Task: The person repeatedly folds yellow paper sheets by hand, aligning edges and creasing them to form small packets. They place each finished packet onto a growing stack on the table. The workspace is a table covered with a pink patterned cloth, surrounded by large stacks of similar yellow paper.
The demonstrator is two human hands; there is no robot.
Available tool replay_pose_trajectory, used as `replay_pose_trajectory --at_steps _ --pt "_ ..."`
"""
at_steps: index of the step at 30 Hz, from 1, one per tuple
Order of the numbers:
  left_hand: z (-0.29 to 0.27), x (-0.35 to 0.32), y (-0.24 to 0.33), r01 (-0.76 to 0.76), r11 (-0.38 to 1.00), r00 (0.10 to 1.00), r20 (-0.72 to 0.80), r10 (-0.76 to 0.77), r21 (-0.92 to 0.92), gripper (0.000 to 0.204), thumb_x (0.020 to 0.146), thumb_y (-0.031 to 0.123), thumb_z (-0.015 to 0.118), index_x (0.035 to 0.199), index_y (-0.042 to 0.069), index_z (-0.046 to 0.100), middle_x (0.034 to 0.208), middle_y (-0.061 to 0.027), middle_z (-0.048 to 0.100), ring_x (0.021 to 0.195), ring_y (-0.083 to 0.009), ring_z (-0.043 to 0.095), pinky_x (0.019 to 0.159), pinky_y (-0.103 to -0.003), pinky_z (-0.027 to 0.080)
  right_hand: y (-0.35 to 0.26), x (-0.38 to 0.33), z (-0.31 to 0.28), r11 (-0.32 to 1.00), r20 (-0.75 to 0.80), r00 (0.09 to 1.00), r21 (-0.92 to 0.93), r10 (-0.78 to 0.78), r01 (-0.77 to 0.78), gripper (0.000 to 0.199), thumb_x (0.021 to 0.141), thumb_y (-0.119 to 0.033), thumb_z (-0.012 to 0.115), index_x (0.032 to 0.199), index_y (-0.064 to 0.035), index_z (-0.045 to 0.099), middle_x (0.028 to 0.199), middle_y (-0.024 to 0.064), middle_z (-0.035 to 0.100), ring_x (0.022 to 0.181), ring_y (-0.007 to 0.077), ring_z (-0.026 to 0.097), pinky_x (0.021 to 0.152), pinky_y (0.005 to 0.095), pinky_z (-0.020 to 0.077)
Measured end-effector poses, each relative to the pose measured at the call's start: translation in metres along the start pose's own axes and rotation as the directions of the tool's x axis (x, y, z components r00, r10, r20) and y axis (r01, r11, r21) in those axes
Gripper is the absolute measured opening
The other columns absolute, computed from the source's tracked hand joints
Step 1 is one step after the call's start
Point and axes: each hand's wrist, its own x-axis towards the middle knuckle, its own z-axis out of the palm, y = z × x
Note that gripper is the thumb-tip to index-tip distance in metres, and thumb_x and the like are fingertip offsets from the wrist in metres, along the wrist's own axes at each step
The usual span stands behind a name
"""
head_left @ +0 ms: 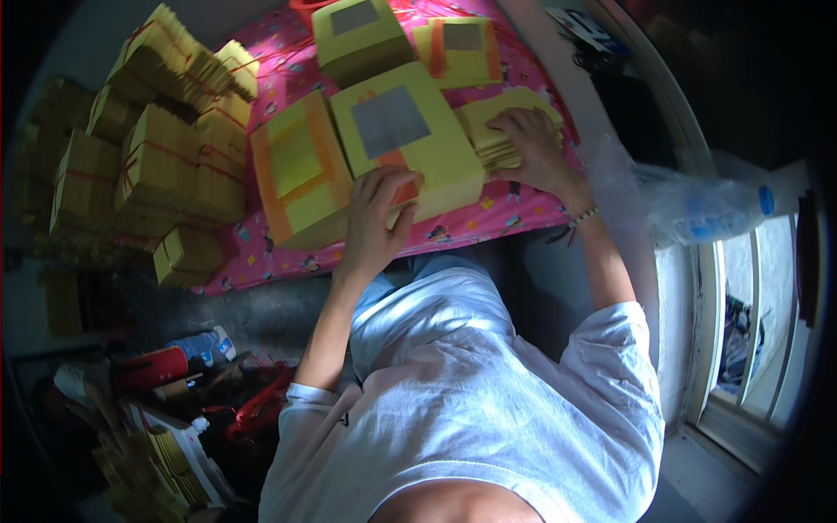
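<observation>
My left hand (375, 207) is loose, fingers bent, on the tall yellow paper stack (408, 131) at twelve o'clock. My right hand (540, 152) covers a short yellow paper pile (478, 120) at one; I can't tell if it's squeezing. A red plastic tub (305, 11) sits at eleven, insides hidden.

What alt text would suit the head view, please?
A person's right hand curls over a small stack of yellow paper sheets, while the left hand is at the near edge of a thick yellow paper stack with a grey rectangle. Beneath lies a pink patterned cloth; red-tied yellow paper bundles are piled at left.
</observation>
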Motion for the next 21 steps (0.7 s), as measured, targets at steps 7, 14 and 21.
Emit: replay_pose_trajectory --at_steps 7,14,21 --pt "-0.024 -0.009 0.000 0.031 0.998 0.993 -0.107 -0.038 -0.061 0.034 0.078 -0.001 0.066 0.110 0.006 0.059 0.115 -0.0143 0.056 0.110 -0.0329 0.054 0.091 -0.040 0.046 -0.008 0.010 -0.014 0.999 0.000 1.000 0.012 -0.029 0.029 0.080 0.054 -0.031 0.085 0.125 -0.0120 0.051 0.121 0.0092 0.050 0.125 0.0292 0.040 0.108 0.0517 0.0222" --pt "-0.064 -0.035 -0.012 0.119 0.992 0.964 -0.234 -0.124 -0.033 0.028 0.079 -0.003 0.063 0.105 0.004 0.062 0.108 -0.0137 0.061 0.106 -0.0320 0.057 0.089 -0.038 0.046 -0.036 0.032 -0.052 0.993 -0.038 0.996 0.084 -0.077 0.080 0.065 0.065 -0.023 0.080 0.122 -0.0092 0.053 0.120 0.0115 0.053 0.117 0.0311 0.046 0.099 0.0457 0.0326" --pt "-0.091 -0.069 -0.037 0.208 0.976 0.921 -0.349 -0.171 0.070 0.028 0.077 -0.003 0.063 0.103 0.005 0.064 0.106 -0.0129 0.062 0.099 -0.0309 0.058 0.086 -0.038 0.046 -0.090 0.078 -0.056 0.944 -0.146 0.964 0.216 -0.221 0.249 0.023 0.080 -0.012 0.069 0.102 -0.0046 0.064 0.092 0.0132 0.062 0.089 0.0325 0.060 0.079 0.0400 0.0470"
